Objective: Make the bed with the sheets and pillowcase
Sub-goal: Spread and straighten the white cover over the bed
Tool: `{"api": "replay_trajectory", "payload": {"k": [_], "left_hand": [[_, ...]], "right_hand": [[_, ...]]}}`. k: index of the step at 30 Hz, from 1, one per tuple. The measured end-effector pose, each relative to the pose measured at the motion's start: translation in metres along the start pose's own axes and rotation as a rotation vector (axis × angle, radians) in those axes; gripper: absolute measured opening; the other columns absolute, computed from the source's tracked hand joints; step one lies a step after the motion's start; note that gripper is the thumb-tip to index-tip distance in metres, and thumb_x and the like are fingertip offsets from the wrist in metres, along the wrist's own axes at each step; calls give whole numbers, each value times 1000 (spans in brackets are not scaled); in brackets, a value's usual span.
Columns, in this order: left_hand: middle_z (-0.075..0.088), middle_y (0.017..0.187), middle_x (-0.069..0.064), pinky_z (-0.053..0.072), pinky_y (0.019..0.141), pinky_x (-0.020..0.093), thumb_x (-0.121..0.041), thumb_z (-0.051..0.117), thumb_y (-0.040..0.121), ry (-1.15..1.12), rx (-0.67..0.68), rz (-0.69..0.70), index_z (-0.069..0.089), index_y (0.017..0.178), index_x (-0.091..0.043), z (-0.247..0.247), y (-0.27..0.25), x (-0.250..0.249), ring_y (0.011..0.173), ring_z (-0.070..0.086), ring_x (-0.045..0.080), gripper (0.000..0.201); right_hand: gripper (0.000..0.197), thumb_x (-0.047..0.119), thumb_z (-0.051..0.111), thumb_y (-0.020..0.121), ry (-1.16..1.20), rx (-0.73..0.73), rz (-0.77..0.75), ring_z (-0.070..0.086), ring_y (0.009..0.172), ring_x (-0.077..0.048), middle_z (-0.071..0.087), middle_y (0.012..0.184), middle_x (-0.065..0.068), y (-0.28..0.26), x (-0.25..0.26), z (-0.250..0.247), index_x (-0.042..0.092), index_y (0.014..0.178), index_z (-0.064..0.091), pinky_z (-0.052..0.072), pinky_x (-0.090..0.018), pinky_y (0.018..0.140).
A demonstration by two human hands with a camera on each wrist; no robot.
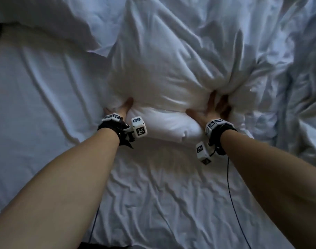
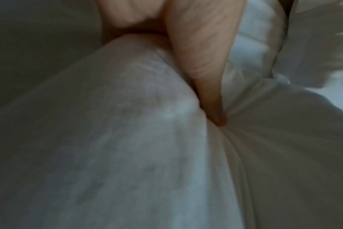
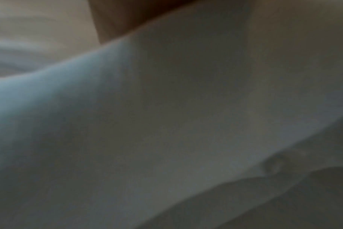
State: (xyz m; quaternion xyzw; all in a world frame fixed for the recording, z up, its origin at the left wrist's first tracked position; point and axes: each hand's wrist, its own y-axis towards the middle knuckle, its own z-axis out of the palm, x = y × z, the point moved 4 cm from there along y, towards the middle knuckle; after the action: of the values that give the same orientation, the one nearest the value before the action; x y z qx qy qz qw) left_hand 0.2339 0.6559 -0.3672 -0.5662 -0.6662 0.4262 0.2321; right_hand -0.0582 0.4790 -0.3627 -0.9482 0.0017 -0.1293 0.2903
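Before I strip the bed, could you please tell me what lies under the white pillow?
The pillow rests on the creased white sheet; the left hand grips its near corner. Whatever lies beneath is covered.

Both forearms were bare up to the wrists. Behind the left hand [image 1: 122, 108] sat a black fabric wrist strap [image 1: 114, 130] with loose pointed tails, carrying white marker cubes [image 1: 139, 127] printed with black square codes. The right hand [image 1: 209, 111] was backed by a matching black band [image 1: 221, 135] with its own white coded cubes [image 1: 203, 152], one on top and one at the inner side. A thin dark cable [image 1: 229, 186] trailed from that band, and a second cable [image 1: 93, 227] showed below the left forearm.
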Motion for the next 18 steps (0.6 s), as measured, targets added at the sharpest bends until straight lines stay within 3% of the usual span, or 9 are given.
{"api": "replay_trajectory", "payload": {"k": [2, 5, 8, 10, 12, 14, 16, 18], "left_hand": [[21, 159, 4, 38, 103, 58, -98, 58, 16, -49, -35, -4, 7, 151, -37, 7, 10, -5, 136, 36, 41, 157], [26, 156, 4, 33, 110, 45, -95, 57, 37, -41, -74, 12, 15, 152, -25, 9, 11, -11, 137, 36, 33, 142], [37, 150, 1, 40, 106, 40, -95, 57, 32, -125, -48, 29, 28, 149, -23, 17, 23, -10, 130, 48, 27, 140], [46, 144, 2, 45, 102, 38, -88, 66, 41, -251, -27, 94, 37, 144, -19, 20, 20, -9, 124, 53, 25, 128], [53, 137, 2, 44, 98, 34, -77, 70, 55, -313, -78, 109, 42, 142, -23, 15, 10, -7, 120, 56, 26, 106], [58, 132, 3, 42, 97, 34, -73, 70, 56, -328, -86, 126, 42, 143, -26, 8, 3, -3, 115, 57, 29, 102], [68, 101, -1, 48, 83, 31, -66, 74, 54, -416, -34, 151, 50, 138, -21, 3, -8, -5, 91, 63, 25, 99], [63, 79, -4, 51, 67, 29, -50, 79, 62, -531, -4, 219, 53, 132, -14, -4, -26, -12, 72, 60, 20, 83]], "right_hand": [[130, 94, 51, 47, -3, 2, 0, -22, 144, -36, -34, 154, 3, 14, 0, 9, 51, 139, -30, -6, -48, 119], [129, 90, 55, 51, -2, 27, 2, -23, 144, -35, -34, 154, 3, 24, 3, 18, 50, 139, -30, -8, -45, 117], [129, 91, 54, 49, 0, 12, -12, -21, 144, -35, -34, 154, 1, 25, 3, 21, 50, 138, -31, -4, -47, 118], [131, 93, 51, 47, -5, 6, -37, -19, 144, -38, -33, 155, 3, 25, 1, 21, 48, 140, -31, -4, -49, 119], [131, 93, 48, 47, -34, -3, -56, -19, 144, -39, -32, 155, 2, 21, 0, 17, 44, 143, -29, -4, -51, 118], [131, 92, 48, 49, -67, -22, -65, -18, 144, -38, -29, 156, 0, 14, 2, 12, 41, 145, -25, -5, -53, 117], [130, 90, 49, 49, -70, -57, -54, -12, 145, -38, -21, 158, 2, 2, 4, 5, 40, 147, -20, -4, -52, 117], [122, 83, 53, 57, -77, -79, -35, -9, 145, -37, -15, 158, 2, -12, 5, -6, 38, 149, -12, -4, -50, 118]]}}
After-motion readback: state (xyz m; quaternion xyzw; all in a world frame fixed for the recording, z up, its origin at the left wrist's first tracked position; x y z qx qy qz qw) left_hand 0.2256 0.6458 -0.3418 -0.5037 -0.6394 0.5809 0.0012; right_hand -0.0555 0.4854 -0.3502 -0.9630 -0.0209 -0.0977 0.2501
